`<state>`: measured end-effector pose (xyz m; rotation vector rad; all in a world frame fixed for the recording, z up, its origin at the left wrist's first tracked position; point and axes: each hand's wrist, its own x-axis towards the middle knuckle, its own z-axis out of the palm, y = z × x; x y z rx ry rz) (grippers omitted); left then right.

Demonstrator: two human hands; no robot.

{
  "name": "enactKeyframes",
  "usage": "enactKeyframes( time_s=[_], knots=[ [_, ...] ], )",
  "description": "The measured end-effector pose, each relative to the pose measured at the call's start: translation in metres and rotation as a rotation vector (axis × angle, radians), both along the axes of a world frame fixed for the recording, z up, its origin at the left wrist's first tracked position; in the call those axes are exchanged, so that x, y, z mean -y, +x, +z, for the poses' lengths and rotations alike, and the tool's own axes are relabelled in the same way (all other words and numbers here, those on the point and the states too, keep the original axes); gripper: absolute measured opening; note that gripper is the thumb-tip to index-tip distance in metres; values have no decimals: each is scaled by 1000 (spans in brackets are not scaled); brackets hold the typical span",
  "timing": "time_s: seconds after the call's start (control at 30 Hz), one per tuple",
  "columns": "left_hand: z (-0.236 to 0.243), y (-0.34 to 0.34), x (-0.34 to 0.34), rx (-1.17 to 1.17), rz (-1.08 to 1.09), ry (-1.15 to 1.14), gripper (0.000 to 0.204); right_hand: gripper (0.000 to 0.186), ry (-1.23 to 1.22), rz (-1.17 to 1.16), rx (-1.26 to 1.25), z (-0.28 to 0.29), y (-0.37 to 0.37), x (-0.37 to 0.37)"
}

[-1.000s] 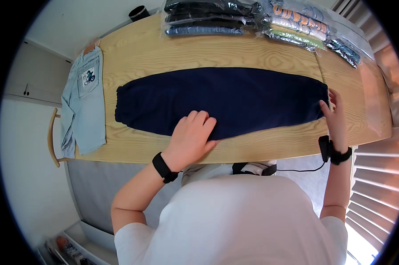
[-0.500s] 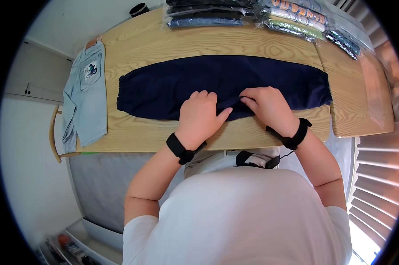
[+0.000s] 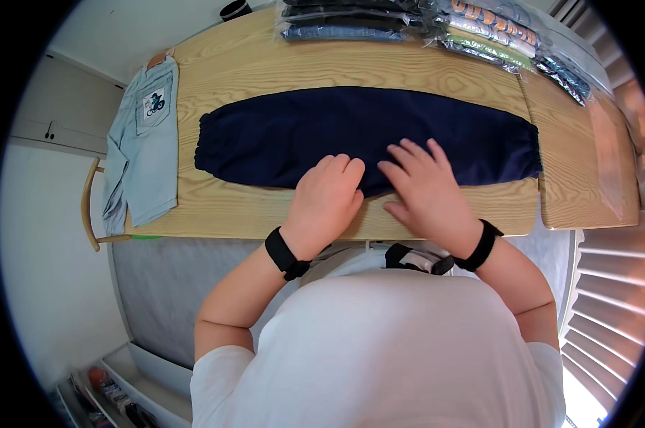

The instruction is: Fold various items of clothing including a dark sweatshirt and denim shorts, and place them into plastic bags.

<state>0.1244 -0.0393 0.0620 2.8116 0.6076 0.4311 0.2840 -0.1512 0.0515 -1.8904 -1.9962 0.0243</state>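
Note:
A dark navy garment [image 3: 294, 135], apparently trousers folded lengthwise, lies flat across the wooden table with gathered elastic at both ends. My left hand [image 3: 325, 200] is at the middle of its near edge, fingers curled and thumb tucked in, closed on the cloth there. Some of that grip is hidden under the hand. Just to the right, my right hand [image 3: 426, 189] rests over the same edge with its fingers spread and nothing held. Each wrist wears a black band.
Light blue denim shorts [image 3: 151, 157] hang over the left end of the wooden table [image 3: 251, 214], near a curved chair back [image 3: 89, 207]. Bagged folded clothes [image 3: 347, 32] stand stacked along the far edge. A black cup [image 3: 235, 10] sits at the far left. Pleated curtains [image 3: 611, 285] hang at right.
My right hand has opened from a pinch on the cloth and spread its fingers. My left hand's thumb and fingers have drawn in at the edge. The view has shifted slightly.

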Motion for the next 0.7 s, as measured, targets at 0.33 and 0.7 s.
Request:
enactKeyframes(
  time_s=[0.33, 0.7],
  knots=[
    [17, -18, -10, 3, -133, -99, 33, 14, 1, 51, -165, -12, -9, -14],
    [3, -40, -33, -100, -71, -90, 14, 11, 17, -138, -68, -11, -2, 9]
  ],
)
